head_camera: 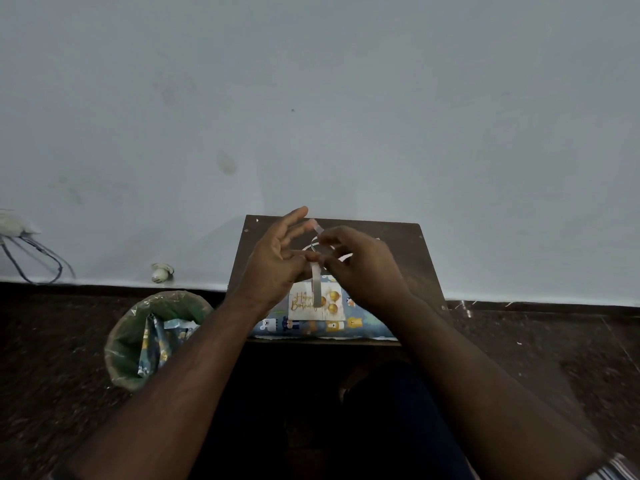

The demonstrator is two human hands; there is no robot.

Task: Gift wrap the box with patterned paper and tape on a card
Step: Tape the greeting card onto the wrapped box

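One wrapped box [325, 323], already covered in patterned paper, is seen on the small dark table [398, 244], with one birthday card [311, 306] laid on top of it; wrapping is judged done, and only the taping of the card is left. Above the card, one strip of clear tape [316, 285] is held raised: it is pinched near its middle by the left hand [277, 268], whose other fingers are spread, and at its upper end by the right hand [360, 261]. Left of the table, one lined bin [152, 337] holding paper offcuts is seen on the floor.
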